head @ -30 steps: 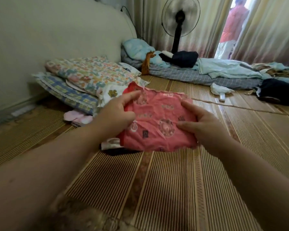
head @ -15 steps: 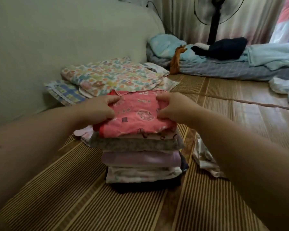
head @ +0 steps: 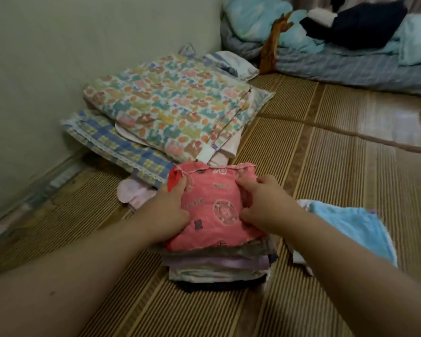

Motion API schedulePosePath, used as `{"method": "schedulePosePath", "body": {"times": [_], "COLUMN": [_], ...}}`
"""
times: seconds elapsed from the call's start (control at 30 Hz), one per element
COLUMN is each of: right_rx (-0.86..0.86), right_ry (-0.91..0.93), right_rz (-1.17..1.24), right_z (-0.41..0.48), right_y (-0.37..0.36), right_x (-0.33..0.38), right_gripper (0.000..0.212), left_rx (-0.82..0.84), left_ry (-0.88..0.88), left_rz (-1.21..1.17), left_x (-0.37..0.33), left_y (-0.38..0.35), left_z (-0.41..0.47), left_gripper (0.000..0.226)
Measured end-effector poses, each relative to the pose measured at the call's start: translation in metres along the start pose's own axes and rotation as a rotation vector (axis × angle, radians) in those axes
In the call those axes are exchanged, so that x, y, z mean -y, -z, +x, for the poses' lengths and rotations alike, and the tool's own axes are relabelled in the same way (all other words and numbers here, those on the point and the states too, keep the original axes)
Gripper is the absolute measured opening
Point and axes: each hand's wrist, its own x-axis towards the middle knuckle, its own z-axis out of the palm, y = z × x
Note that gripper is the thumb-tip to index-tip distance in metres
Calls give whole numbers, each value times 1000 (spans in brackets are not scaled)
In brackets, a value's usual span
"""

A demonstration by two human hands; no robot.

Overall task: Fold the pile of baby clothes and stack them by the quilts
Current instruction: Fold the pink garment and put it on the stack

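Quilts (head: 170,110) lie folded against the wall on the left. Just in front, the left hand (head: 167,210) holds the left edge of the pink top (head: 214,207), fingers curled close together on the fabric. The top sits on the stack (head: 216,266), right beside the quilts. The right hand (head: 265,205) grips the right edge, fingers bent and slightly spread. A blue cloth (head: 350,229) crowds the stack's right side; bare mat (head: 326,166) opens beyond.

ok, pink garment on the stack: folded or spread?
Folded: the garment is a compact rectangle on top of the stack, with the left hand and right hand holding its sides.
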Motion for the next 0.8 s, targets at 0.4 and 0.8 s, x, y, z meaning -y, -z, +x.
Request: {"method": "schedulePosePath", "body": {"times": [0.4,0.8], "right_rx": [-113,33], "right_ry": [-67,-414], "right_rz": [-151,443], "right_z": [-94,24], "right_y": [86,63], "right_x": [118,69], "right_gripper": [69,76], "left_rx": [103,226], "left_ry": [-148,-65], "left_rz": [-111,-100], "left_x": [-23,-15], "left_y": [87,48], "left_z": [-85,21], "left_gripper": [87,73]}}
